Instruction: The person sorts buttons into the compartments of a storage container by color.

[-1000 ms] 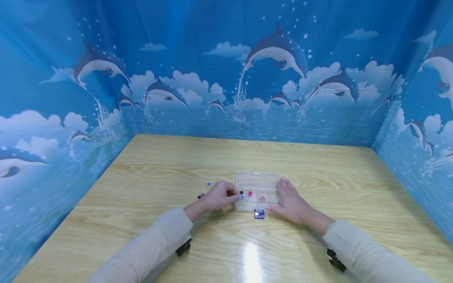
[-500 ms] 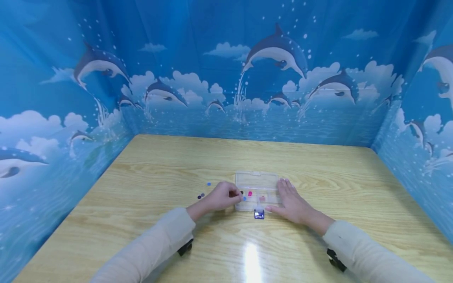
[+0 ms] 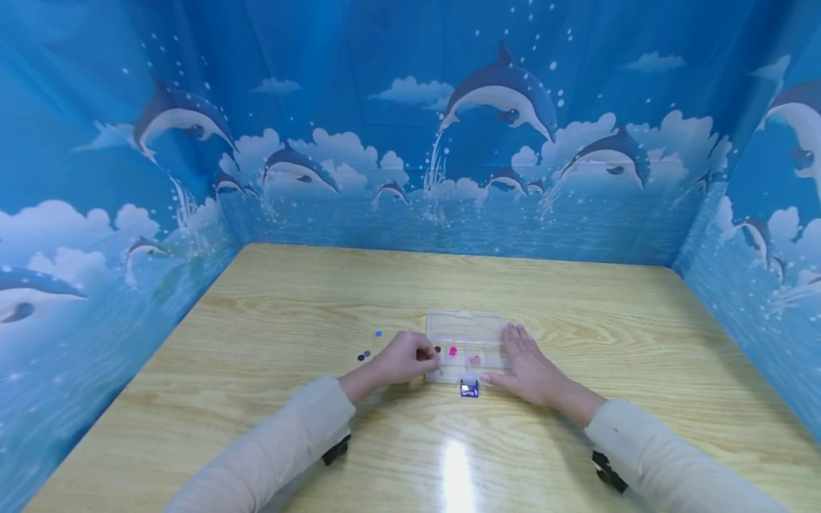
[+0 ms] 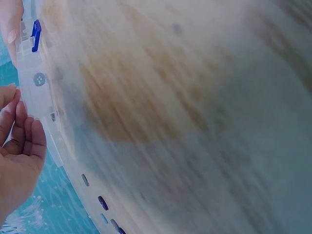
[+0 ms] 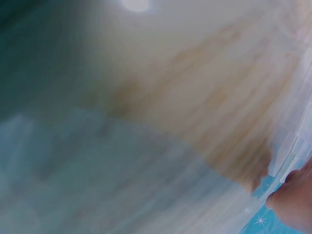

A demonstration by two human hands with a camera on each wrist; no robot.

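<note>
Just below and right of centre in the head view sits the clear box [image 3: 451, 375], lid [image 3: 466, 327] folded back toward the top of the frame. I read it as thin stiff plastic: light, likely to skid on the wood table [image 3: 308, 299] if nudged, liable to crack if squeezed. Best hold, in my judgement: flat along an end wall, no pressure on the hinge.

Right hand [image 3: 529, 366] does about that, fingers long and fairly straight at the box's right end, thumb at its near edge by the blue-edged piece [image 3: 469, 388].

Left hand [image 3: 405, 356] is at the box's left end, fingers curled, thumb and index tips close together. I can't tell if anything is pinched between them. Left wrist view, left edge: grey four-hole button [image 4: 39, 79] shows apart from the fingertips; can't tell whether it's resting or dropping.

In the box: black disc [image 3: 438, 349], red-pink disc [image 3: 452, 351], paler pink one [image 3: 475, 360]. Out on the wood, left of the left hand: blue disc [image 3: 378, 333], dark disc [image 3: 361, 358], grey disc [image 3: 368, 353].

I'd expect the discs to be hard, near weightless, slick. Take them by the rim, thumb and index; a flat press would just slide them.
</note>
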